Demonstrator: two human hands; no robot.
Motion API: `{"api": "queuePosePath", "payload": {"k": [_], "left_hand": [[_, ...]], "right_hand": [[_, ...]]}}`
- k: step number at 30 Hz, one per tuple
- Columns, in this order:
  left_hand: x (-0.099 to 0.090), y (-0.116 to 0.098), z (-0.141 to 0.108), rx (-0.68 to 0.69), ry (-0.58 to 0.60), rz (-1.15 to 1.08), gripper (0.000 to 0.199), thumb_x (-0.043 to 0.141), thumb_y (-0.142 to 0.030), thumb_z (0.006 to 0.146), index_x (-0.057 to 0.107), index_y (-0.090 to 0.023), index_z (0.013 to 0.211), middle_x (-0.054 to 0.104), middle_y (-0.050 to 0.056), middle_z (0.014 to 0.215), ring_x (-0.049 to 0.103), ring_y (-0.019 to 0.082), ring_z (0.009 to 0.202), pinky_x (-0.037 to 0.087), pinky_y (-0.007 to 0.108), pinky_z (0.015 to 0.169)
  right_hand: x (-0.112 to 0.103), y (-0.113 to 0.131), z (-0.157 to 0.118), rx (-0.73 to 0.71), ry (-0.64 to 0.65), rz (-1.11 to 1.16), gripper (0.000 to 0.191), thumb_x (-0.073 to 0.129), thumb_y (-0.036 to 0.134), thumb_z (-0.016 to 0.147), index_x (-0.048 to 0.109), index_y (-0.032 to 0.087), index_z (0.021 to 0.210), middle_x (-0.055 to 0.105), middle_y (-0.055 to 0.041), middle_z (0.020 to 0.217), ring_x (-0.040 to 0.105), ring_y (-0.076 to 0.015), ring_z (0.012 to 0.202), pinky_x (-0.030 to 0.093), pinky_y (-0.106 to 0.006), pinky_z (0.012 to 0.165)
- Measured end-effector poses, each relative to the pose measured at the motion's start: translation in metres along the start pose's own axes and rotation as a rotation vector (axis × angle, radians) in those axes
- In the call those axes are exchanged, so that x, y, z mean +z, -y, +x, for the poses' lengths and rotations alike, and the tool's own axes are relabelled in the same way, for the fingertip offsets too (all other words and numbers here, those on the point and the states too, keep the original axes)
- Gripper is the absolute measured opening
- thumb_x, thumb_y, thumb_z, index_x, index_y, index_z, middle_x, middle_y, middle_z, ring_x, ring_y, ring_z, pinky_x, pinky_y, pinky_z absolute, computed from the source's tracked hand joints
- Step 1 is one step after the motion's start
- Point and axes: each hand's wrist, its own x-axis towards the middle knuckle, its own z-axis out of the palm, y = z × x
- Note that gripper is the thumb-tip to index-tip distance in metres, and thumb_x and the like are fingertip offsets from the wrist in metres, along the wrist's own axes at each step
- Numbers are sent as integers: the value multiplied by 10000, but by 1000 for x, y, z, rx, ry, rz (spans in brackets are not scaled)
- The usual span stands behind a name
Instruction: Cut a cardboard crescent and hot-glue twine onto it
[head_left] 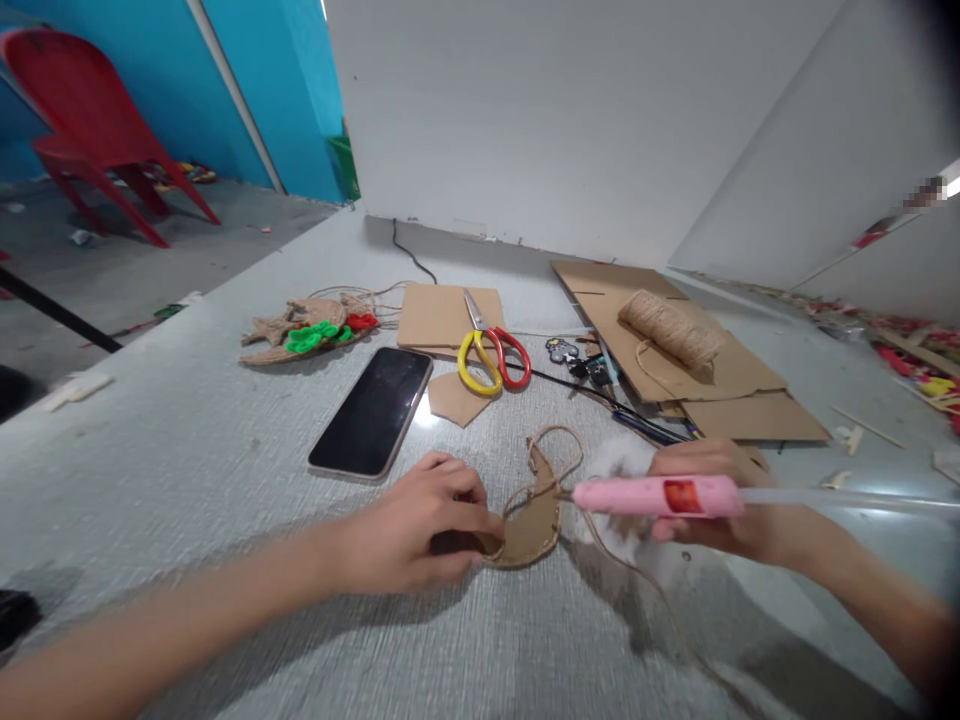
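Observation:
My right hand [697, 465] is wrapped round a pink glue gun [645, 496] with a clear glue stick [847, 500] sticking out of its back. The gun's nozzle is at the right edge of a curved cardboard cutout [529, 525] lying on the table. Thin twine [652, 585] runs along the cutout's border, loops over its upper tip and trails off toward the front right. My left hand [439, 525] presses the cutout's left end with closed fingertips. A white fluffy clump [619, 470] lies behind the gun, partly hidden by it.
Scissors [487, 350], a phone [373, 412] and a small cardboard piece [456, 398] lie beyond my hands. A twine roll [670, 330] rests on stacked cardboard [742, 385] at right. Decorated twine crafts [315, 328] lie at left; a white wall [540, 120] stands behind.

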Motion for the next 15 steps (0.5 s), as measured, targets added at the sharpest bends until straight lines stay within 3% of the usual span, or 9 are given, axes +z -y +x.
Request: {"api": "queuePosePath", "payload": {"k": [3, 7, 10, 13, 15], "left_hand": [[0, 0, 0, 0, 5, -3, 226, 567, -262, 875, 678, -265, 1071, 606, 29, 895, 568, 186, 888, 347, 336, 843], [0, 0, 0, -1, -3, -4, 224, 576, -255, 868, 681, -260, 1066, 613, 30, 901, 573, 186, 894, 345, 333, 847], [1, 0, 0, 1, -8, 1, 219, 578, -245, 865, 682, -253, 1057, 616, 33, 900, 572, 190, 900, 344, 337, 846], [2, -1, 0, 3, -24, 18, 221, 573, -232, 861, 678, -255, 1054, 611, 35, 903, 563, 190, 890, 347, 339, 832], [4, -1, -1, 8, -41, 25, 232, 554, -207, 864, 662, -252, 1064, 613, 34, 914, 557, 187, 886, 351, 344, 841]], "right_hand": [[-4, -11, -16, 90, -157, -73, 489, 459, 622, 909, 515, 205, 661, 497, 4, 539, 439, -120, 469, 294, -269, 465], [0, -48, -40, 162, -159, -177, 175, 464, 352, 968, 582, 225, 936, 641, -64, 792, 601, -175, 668, 422, -276, 583], [11, -84, -51, -8, -118, -424, 286, 342, 140, 961, 615, 217, 996, 670, -118, 942, 631, -217, 837, 457, -326, 704], [19, -104, -54, -34, 1, -676, 346, 341, 56, 903, 640, 195, 1009, 666, -117, 1011, 611, -246, 883, 456, -388, 737], [20, -105, -51, -35, 12, -776, 384, 339, 27, 863, 642, 178, 1045, 648, -133, 1087, 593, -280, 973, 455, -442, 796]]}}
